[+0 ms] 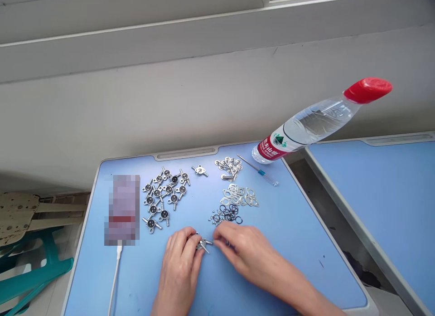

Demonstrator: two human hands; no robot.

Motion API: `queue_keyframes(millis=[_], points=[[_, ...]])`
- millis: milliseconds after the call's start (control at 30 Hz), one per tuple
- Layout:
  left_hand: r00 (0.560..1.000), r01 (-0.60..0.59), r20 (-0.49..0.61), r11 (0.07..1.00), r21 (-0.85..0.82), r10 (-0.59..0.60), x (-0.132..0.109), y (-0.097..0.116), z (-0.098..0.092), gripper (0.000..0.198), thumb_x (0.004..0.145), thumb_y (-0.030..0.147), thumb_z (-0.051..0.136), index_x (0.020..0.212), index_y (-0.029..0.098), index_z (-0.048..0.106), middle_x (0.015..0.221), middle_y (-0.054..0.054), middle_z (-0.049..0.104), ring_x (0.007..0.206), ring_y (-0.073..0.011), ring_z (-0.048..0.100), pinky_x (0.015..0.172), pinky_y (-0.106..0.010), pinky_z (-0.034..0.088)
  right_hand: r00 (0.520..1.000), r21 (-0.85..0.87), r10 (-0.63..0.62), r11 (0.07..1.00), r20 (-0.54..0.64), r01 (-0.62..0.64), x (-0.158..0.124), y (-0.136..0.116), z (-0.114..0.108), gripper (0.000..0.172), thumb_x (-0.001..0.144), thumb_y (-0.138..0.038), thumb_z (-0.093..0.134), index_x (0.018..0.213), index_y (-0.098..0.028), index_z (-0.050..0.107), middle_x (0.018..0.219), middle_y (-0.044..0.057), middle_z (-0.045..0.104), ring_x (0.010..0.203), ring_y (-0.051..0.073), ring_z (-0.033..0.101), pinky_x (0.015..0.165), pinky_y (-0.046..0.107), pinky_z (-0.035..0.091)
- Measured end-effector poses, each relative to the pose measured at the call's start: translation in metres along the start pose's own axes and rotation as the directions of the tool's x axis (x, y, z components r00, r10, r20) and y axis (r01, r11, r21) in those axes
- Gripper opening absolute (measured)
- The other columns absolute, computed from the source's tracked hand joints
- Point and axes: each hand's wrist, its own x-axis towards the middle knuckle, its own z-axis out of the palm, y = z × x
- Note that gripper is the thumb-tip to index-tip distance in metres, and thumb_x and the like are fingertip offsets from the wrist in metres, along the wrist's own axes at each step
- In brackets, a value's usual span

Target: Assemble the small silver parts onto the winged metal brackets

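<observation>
My left hand (181, 257) rests on the blue desk (288, 243) with its fingers curled round a small metal part (203, 244). Against that part's right end, my right hand (242, 249) pinches something too small to make out. Just beyond the hands lies a pile of small black rings and tiny metal bits (227, 215). Several assembled metal parts with dark centres (163, 197) lie spread to the upper left. Flat metal plates (239, 196) and a heap of small metal pieces (229, 167) sit further back, with one single piece (200, 170) apart.
A phone (124, 209) on a white cable (114, 279) lies at the desk's left. A clear water bottle with a red cap (316, 123) stands at the back right corner, a thin blue-handled tool (260, 171) beside it. A second blue desk (384, 202) stands right, a teal stool (30, 273) left.
</observation>
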Motion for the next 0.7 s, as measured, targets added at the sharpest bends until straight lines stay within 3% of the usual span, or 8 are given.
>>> queue_keyframes(millis=[100, 167, 500, 700], points=[[1.000, -0.009, -0.006, 1.000, -0.005, 0.009, 0.002, 0.000, -0.001, 0.018, 0.099, 0.016, 0.042, 0.103, 0.020, 0.059, 0.099, -0.007, 0.065, 0.088, -0.0192, 0.065, 0.074, -0.030, 0.055, 0.987, 0.002, 0.066, 0.998, -0.147, -0.066, 0.001, 0.015, -0.016, 0.014, 0.093, -0.014, 0.046, 0.086, -0.021, 0.056, 0.077, 0.000, 0.064, 0.063, 0.014, 0.059, 0.057, 0.025, 0.039], [1.000, -0.012, -0.006, 1.000, -0.007, 0.012, 0.002, 0.000, -0.002, 0.018, 0.098, 0.016, 0.042, 0.102, 0.020, 0.059, 0.099, -0.007, 0.065, 0.088, -0.0191, 0.065, 0.074, -0.030, 0.055, 0.981, -0.026, 0.095, 0.995, -0.172, -0.101, 0.000, 0.022, -0.022, 0.015, 0.093, -0.013, 0.046, 0.083, -0.021, 0.056, 0.076, 0.000, 0.063, 0.061, 0.014, 0.057, 0.055, 0.025, 0.038], [1.000, -0.012, -0.015, 1.000, -0.010, 0.012, 0.001, -0.002, -0.001, 0.017, 0.099, 0.017, 0.042, 0.103, 0.020, 0.058, 0.099, -0.007, 0.064, 0.088, -0.0196, 0.065, 0.074, -0.031, 0.056, 0.998, -0.153, -0.039, 0.988, -0.053, 0.030, 0.003, 0.008, -0.011, 0.012, 0.090, -0.010, 0.054, 0.087, -0.020, 0.060, 0.081, 0.000, 0.062, 0.062, 0.014, 0.059, 0.051, 0.026, 0.031], [1.000, -0.001, 0.012, 1.000, -0.011, 0.001, 0.000, -0.001, -0.002, 0.016, 0.098, 0.016, 0.042, 0.103, 0.020, 0.057, 0.099, -0.007, 0.063, 0.088, -0.0197, 0.064, 0.074, -0.031, 0.056, 0.999, -0.237, -0.039, 0.971, -0.005, 0.037, 0.005, 0.007, -0.008, 0.014, 0.089, -0.008, 0.053, 0.081, -0.019, 0.057, 0.080, 0.000, 0.059, 0.058, 0.013, 0.056, 0.048, 0.026, 0.023]])
